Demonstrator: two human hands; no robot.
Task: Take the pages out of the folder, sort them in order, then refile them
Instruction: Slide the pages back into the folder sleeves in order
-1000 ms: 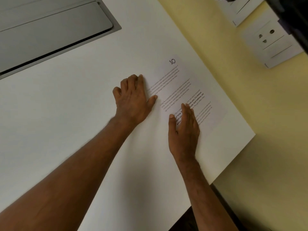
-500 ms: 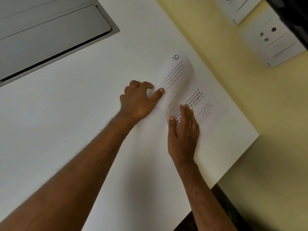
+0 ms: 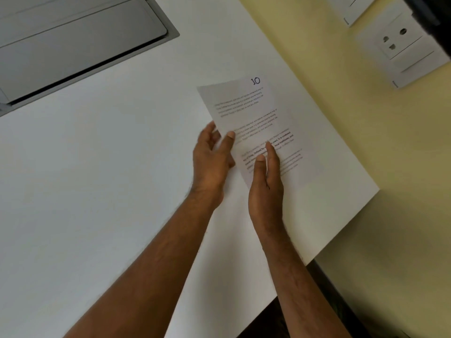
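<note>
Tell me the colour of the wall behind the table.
Pale yellow wall, clearest in the head view, beside the white table.

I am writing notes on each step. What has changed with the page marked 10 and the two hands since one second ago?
The left hand, earlier flat beside the page marked 10, has pinched its left edge and lifted that side off the white table. The right hand still rests with straight fingers on the lower part. The grey hatch and wall socket are unchanged.

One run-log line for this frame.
left hand: pinches page 10 edge, lifted | right hand: fingers on sheets beneath | surface: white table
</note>
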